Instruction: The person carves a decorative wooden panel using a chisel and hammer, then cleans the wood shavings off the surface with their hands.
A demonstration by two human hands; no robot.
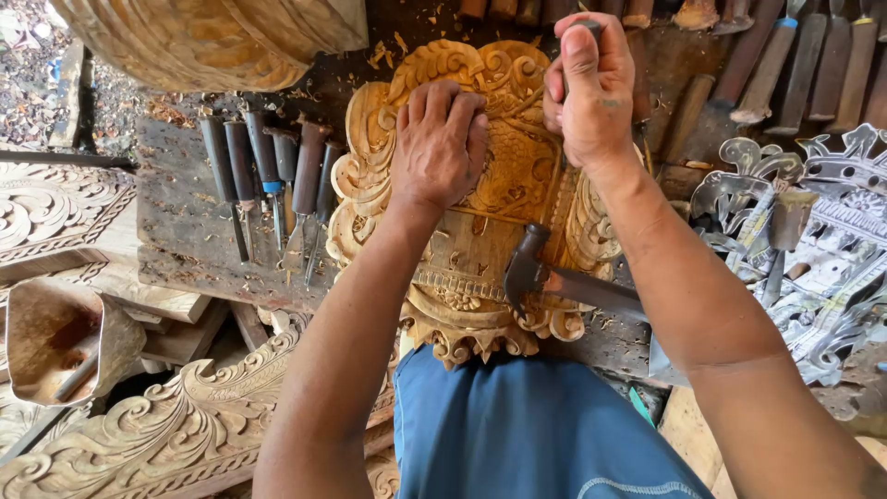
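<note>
Head view: the left hand point(439, 143) lies fisted on the carved wooden panel point(480, 212) mid-surface; the right hand point(591, 88) grips a chisel handle point(591, 28) above it. A hammer point(536, 273) rests on the panel's lower part.

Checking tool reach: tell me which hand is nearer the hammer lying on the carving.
Right. The right hand is above the hammer, gripping a chisel; the left hand rests farther up-left on the carved panel.

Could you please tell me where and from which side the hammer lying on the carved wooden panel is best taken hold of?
Probably by its handle. The dark metal-headed hammer lies flat on the pale carved wooden panel, head towards the middle, handle running out to the right under the right forearm. Coming from the right, fingers would close around the bare handle. Both hands are occupied: the left hand is pressed on the carving, the right hand grips a tool.
</note>
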